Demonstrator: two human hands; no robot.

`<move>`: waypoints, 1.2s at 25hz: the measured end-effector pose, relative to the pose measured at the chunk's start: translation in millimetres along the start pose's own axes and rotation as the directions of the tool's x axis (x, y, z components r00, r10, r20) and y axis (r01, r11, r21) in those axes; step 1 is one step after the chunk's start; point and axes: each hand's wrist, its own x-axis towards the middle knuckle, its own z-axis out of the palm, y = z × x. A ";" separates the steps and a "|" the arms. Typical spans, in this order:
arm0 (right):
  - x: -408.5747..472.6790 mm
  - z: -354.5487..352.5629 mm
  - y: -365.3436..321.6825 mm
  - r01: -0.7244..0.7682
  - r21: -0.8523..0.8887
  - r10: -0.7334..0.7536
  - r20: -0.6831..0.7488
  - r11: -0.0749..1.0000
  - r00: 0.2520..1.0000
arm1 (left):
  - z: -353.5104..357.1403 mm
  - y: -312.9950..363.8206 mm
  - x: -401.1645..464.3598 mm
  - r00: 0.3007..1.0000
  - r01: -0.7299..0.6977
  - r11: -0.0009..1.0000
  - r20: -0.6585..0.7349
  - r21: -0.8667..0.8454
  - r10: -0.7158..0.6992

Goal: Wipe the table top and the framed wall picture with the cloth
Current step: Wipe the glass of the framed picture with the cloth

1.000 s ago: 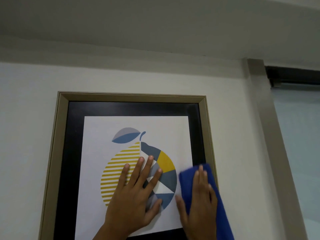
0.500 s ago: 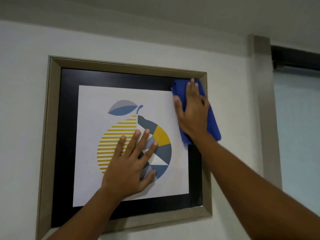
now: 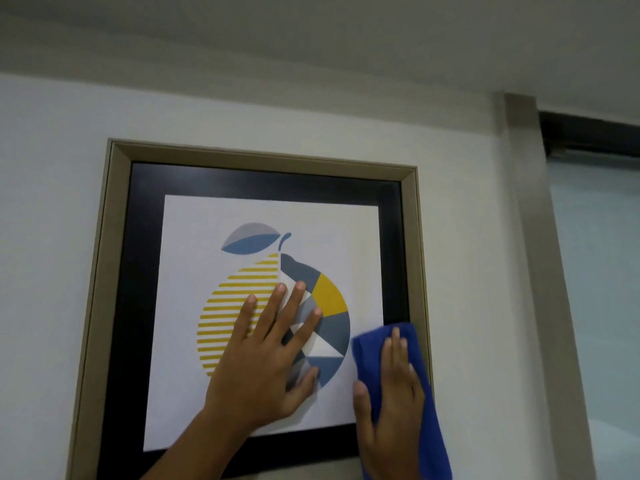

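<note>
The framed wall picture [image 3: 114, 271] hangs upright on the white wall [image 3: 41, 202], its lower edge cut off by the view's bottom. The left hand [image 3: 263, 362] lies flat on the fruit print, fingers [image 3: 273, 306] spread and released, hiding part of it. The right hand [image 3: 391, 403] presses the blue cloth [image 3: 367, 348] against the frame's lower right side, fingers extended upward; the cloth's long axis runs vertically, its lower end out of view.

Soft blue cloth [image 3: 372, 355]; smooth matt beige frame [image 3: 91, 306], glossy picture.
</note>
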 end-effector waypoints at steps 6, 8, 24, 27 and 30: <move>82.1 -4.7 -8.1 0.099 -0.014 -0.099 0.019 0.995 0.995 | -4.2 -1.6 -1.2 0.999 -0.005 1.000 0.042 -0.007 0.005; 147.8 -5.2 -16.9 0.158 -0.016 -0.158 0.004 0.987 0.987 | -4.0 -0.5 -0.1 0.999 -0.002 1.000 0.042 0.003 0.002; -9.9 -3.3 1.4 -0.002 0.019 0.001 0.025 1.000 1.000 | -5.3 -2.2 -3.6 0.999 -0.014 1.000 0.031 -0.005 0.014; 26.4 -6.7 0.1 0.060 0.047 -0.062 0.060 0.997 0.996 | -3.3 -3.4 -5.0 0.999 -0.017 1.000 0.031 0.010 0.017; 114.9 -2.0 -10.2 0.113 0.109 -0.115 0.010 0.988 0.993 | 0.7 -4.5 -4.7 0.999 -0.027 1.000 0.028 0.000 0.027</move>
